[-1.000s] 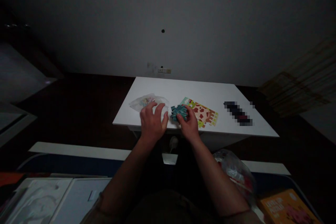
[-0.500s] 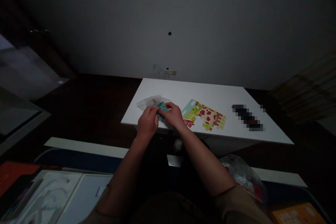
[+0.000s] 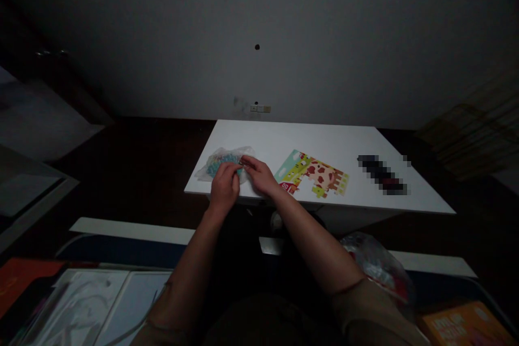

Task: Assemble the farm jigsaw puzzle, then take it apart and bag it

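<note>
On the white table (image 3: 324, 138) lies a clear plastic bag (image 3: 219, 161) with teal puzzle pieces inside it. My left hand (image 3: 224, 189) pinches the bag's near edge. Beside it, my right hand (image 3: 259, 175) holds the bag's right side at its mouth, fingers closed on the plastic. A part-built cow puzzle (image 3: 314, 175) in green, white and red lies flat just right of my right hand.
A dark blurred-out object (image 3: 383, 174) lies on the table's right side. Near me are a white tray (image 3: 81, 308) at lower left, another plastic bag (image 3: 375, 267) at lower right and an orange box (image 3: 462, 324). The floor around the table is dark.
My right hand carried a clump of teal puzzle pieces from beside the cow puzzle leftwards into the plastic bag. Both hands now hold the bag.
</note>
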The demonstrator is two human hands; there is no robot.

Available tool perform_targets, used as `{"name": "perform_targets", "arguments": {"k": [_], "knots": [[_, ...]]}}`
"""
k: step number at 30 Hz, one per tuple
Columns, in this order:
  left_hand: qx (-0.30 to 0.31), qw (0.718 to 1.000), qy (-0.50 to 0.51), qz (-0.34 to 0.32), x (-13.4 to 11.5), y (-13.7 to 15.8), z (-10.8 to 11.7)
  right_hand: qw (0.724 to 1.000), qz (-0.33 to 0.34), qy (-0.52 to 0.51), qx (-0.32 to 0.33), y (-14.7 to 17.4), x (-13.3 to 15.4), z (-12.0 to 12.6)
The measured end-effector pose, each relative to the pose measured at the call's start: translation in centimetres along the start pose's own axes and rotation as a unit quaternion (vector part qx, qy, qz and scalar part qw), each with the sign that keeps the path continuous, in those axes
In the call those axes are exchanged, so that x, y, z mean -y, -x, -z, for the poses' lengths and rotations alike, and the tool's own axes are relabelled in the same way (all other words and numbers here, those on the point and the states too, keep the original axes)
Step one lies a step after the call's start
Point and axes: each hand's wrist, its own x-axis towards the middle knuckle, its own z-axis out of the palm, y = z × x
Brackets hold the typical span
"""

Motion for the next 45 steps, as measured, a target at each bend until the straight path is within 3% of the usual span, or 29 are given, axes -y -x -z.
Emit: {"name": "perform_targets", "arguments": {"k": [5, 10, 14, 19, 23, 26, 29, 32, 36, 39, 42, 45], "knots": [[-0.061, 0.998, 0.024, 0.015, 0.4, -0.5, -1.2, 0.974, 0.049, 0.22, 0.028, 3.7, 1.4, 2.5], [-0.088, 0.995, 0.042, 0.039, -0.3, -2.9, -1.2, 0.916, 0.03, 0.4, -0.034, 2.7, 2.1, 3.8], [-0.151, 0.985, 0.046, 0.067, 0.2, -6.4, 0.0, 0.921, -0.004, 0.39, -0.003, -0.7, 2.7, 4.7], [-0.238, 0.964, 0.039, 0.115, 2.3, -10.2, 1.1, 0.921, 0.085, 0.377, -0.049, -4.4, 4.9, 5.0], [-0.253, 0.963, 0.015, 0.095, 1.9, -10.2, 1.0, 0.922, 0.108, 0.371, -0.03, -4.7, 5.2, 5.5], [-0.212, 0.975, 0.009, 0.07, 1.0, -8.3, 0.4, 0.921, 0.078, 0.382, 0.012, -2.6, 4.2, 6.4], [-0.158, 0.986, -0.017, 0.054, 0.1, -4.6, -0.5, 0.923, 0.068, 0.374, 0.053, 1.2, 3.0, 8.0], [-0.134, 0.985, -0.109, 0.02, -1.1, 0.7, -2.0, 0.928, 0.053, 0.37, -0.004, 5.9, 1.9, 10.6], [0.059, 0.984, -0.094, -0.141, -4.4, 5.9, -5.4, 0.896, -0.02, 0.43, -0.109, 11.4, 0.8, 15.3], [0.183, 0.972, -0.051, -0.139, -7.3, 5.8, -8.3, 0.877, -0.024, 0.465, -0.119, 14.2, 0.4, 17.9], [0.2, 0.973, -0.047, -0.106, -8.7, 4.0, -10.5, 0.87, -0.017, 0.488, -0.073, 16.0, 0.4, 18.5], [0.227, 0.966, -0.064, -0.11, -8.5, 2.8, -11.5, 0.855, -0.005, 0.516, -0.06, 17.0, 0.4, 18.0]]}}
